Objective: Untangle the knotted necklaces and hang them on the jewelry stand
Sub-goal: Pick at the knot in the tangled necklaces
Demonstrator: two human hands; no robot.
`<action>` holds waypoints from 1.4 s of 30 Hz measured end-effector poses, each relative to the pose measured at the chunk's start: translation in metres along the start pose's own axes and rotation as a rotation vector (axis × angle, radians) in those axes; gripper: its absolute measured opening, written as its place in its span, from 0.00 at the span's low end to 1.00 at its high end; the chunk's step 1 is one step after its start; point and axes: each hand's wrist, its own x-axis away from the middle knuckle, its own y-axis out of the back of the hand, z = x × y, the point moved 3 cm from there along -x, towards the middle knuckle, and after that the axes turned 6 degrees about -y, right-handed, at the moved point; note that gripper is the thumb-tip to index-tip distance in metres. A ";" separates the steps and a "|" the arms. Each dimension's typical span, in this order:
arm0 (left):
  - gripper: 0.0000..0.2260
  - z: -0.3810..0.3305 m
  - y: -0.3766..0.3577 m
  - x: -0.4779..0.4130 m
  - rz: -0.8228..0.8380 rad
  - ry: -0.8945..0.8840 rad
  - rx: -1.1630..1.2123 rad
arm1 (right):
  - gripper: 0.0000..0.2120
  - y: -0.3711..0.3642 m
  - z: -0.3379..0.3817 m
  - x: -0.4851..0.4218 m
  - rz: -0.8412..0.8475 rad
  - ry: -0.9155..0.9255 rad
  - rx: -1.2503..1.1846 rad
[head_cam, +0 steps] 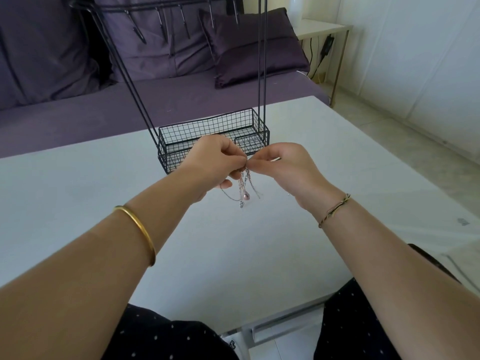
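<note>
A tangle of thin silver and pink necklaces [244, 189] hangs above the white table [78, 193], with small pendants dangling at its lower end. My left hand [215, 162] pinches the top of the tangle from the left. My right hand [283, 167] pinches it from the right, fingertips almost meeting. Just behind my hands stands the black wire jewelry stand [213, 131], with a mesh basket at its base. Its top bar of hooks [166, 19] carries nothing that I can see.
A purple sofa [78, 110] with cushions runs behind the table. A small white side table [322, 28] with cables stands at the back right. The tiled floor lies to the right. My knees in dark dotted fabric sit under the table's near edge.
</note>
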 end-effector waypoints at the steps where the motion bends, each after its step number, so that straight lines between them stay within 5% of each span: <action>1: 0.03 0.000 0.000 0.000 -0.001 -0.008 -0.011 | 0.04 0.000 0.000 0.000 -0.009 0.012 0.016; 15: 0.04 0.000 0.000 -0.002 -0.007 -0.110 -0.091 | 0.05 -0.005 0.002 -0.001 0.016 0.166 0.265; 27: 0.06 0.001 -0.001 -0.003 0.021 -0.067 -0.164 | 0.02 0.008 0.002 -0.002 0.008 0.052 0.109; 34: 0.07 -0.002 -0.004 0.000 0.006 0.013 0.059 | 0.05 0.009 0.001 -0.001 0.082 0.012 0.175; 42: 0.08 -0.002 -0.009 0.001 0.175 0.075 -0.031 | 0.01 0.014 0.001 -0.001 -0.002 0.069 0.215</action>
